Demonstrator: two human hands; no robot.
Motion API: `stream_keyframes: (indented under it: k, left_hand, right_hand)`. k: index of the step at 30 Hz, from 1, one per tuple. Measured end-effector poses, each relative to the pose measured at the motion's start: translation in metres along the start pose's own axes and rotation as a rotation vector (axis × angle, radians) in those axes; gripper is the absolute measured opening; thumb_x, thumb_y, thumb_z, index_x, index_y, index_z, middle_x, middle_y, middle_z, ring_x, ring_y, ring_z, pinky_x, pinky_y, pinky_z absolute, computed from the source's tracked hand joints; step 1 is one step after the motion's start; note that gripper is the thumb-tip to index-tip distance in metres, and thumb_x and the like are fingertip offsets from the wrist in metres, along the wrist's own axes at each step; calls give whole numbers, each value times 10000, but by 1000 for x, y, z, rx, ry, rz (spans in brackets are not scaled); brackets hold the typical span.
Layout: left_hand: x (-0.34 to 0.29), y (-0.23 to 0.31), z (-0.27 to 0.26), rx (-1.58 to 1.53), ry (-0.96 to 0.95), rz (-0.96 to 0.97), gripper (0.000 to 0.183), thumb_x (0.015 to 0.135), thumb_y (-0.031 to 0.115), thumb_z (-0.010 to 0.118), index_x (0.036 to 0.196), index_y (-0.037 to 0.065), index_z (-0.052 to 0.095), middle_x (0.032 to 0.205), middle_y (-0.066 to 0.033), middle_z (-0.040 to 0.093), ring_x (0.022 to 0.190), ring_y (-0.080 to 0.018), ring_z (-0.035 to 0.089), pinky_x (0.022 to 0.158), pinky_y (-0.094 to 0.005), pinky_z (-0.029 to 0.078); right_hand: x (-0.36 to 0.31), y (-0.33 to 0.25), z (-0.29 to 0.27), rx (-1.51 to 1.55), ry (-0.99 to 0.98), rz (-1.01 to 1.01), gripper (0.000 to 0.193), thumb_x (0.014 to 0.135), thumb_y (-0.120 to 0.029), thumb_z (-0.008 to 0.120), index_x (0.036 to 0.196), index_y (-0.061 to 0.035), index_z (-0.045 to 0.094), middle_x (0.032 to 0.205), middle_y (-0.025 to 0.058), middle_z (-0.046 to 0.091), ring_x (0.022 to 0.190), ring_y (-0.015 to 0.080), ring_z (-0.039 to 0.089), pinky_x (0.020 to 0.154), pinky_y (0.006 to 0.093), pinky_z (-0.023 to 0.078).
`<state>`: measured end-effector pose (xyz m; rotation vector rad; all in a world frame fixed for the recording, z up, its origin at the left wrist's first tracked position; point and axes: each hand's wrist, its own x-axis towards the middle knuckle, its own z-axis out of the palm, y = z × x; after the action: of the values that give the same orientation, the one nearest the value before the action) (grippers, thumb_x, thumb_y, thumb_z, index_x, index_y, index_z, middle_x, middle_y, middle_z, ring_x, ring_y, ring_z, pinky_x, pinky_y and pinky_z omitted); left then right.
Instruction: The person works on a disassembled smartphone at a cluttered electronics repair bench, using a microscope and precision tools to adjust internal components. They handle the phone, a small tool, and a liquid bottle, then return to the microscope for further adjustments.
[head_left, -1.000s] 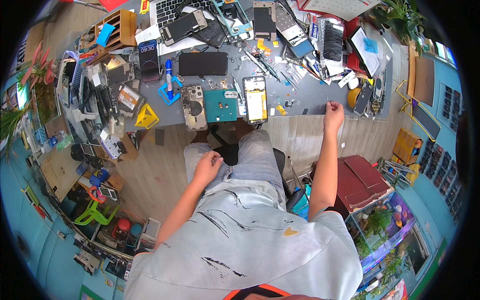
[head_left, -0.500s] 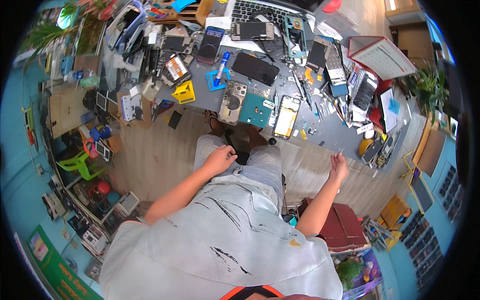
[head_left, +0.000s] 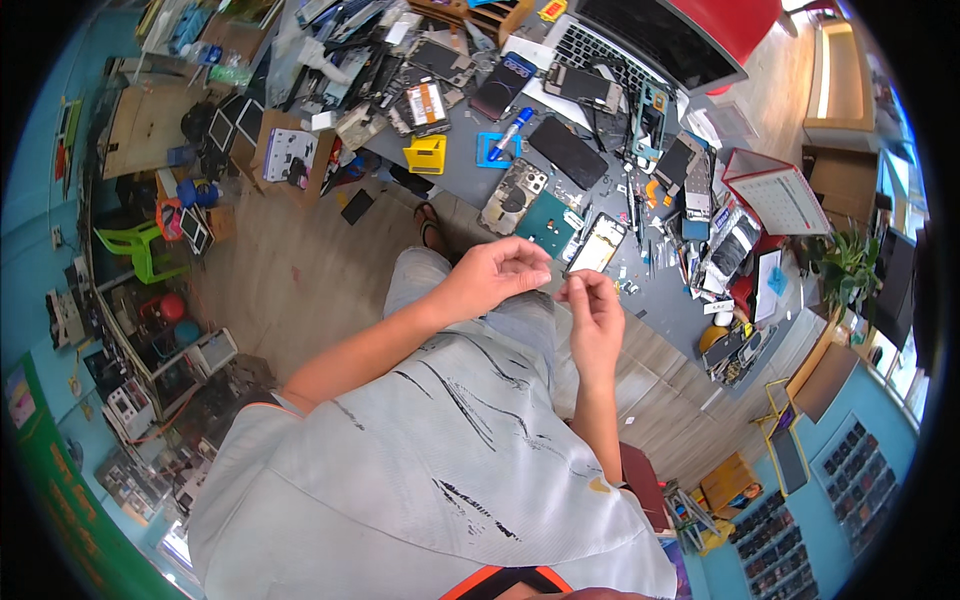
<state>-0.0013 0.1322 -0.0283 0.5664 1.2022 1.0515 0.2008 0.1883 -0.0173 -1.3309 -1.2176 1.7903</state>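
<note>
- My left hand (head_left: 492,277): half-open, nothing visible within.
- My right hand (head_left: 596,318): fingertips together; cannot tell whether holding.
- Opened phone (head_left: 599,241), beyond my right: internals uncovered.
- Phone housing (head_left: 514,197), beyond my left: separate.

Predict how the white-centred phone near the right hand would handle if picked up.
The phone looks stiff, being a flat slab in a dark frame. It may be fragile, since its inner parts appear exposed. Lying flat on the desk, it probably won't roll.

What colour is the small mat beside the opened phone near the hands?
The mat is teal; best seen in the head view.
</note>
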Motion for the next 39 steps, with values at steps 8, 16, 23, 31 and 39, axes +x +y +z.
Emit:
stream_keyframes:
  k: [8, 16, 23, 31, 39]
  left_hand:
    - [-75, 63, -65, -184, 167, 231, 164, 1008, 38, 709, 1145, -52, 706, 1075, -107, 769, 1022, -175, 748, 927, -298, 600]
    - [-171, 81, -188, -450, 250, 367, 266, 1079, 88, 519, 1145, -92, 704, 1100, -204, 763, 1050, -260, 759, 980, -393, 611]
    - [-261, 78, -307, -513, 464, 466, 277, 1086, 111, 528, 1162, -95, 698, 1096, -209, 763, 1039, -261, 760, 985, -407, 612]
    - [-381, 47, -392, -485, 907, 459, 158, 1050, 95, 662, 1118, -40, 707, 1002, -85, 780, 936, -139, 747, 828, -278, 603]
    - [-492, -7, -430, -414, 1361, 439, 191, 1066, 126, 645, 1126, -45, 704, 989, -60, 777, 967, -96, 720, 865, -267, 573]
  right_hand:
    - [-1, -53, 117, -228, -257, -213, 100, 1064, -57, 632, 1084, 37, 659, 965, 66, 715, 827, 117, 694, 755, 265, 576]
    - [-23, -77, 271, -222, -459, -122, 132, 1074, -55, 620, 1134, 53, 666, 925, 70, 719, 816, 123, 692, 751, 266, 582]
    - [-30, -62, 431, -303, -728, -100, 141, 1077, -39, 603, 1132, 76, 663, 895, 76, 709, 792, 127, 676, 729, 266, 559]
    - [-67, -13, 596, -499, -1098, -211, 132, 1044, -53, 667, 1118, 54, 686, 882, 61, 727, 773, 108, 687, 711, 249, 555]
    - [-120, 48, 740, -656, -1625, -2, 113, 984, -56, 740, 1059, 28, 727, 902, 51, 761, 733, 91, 676, 690, 245, 533]
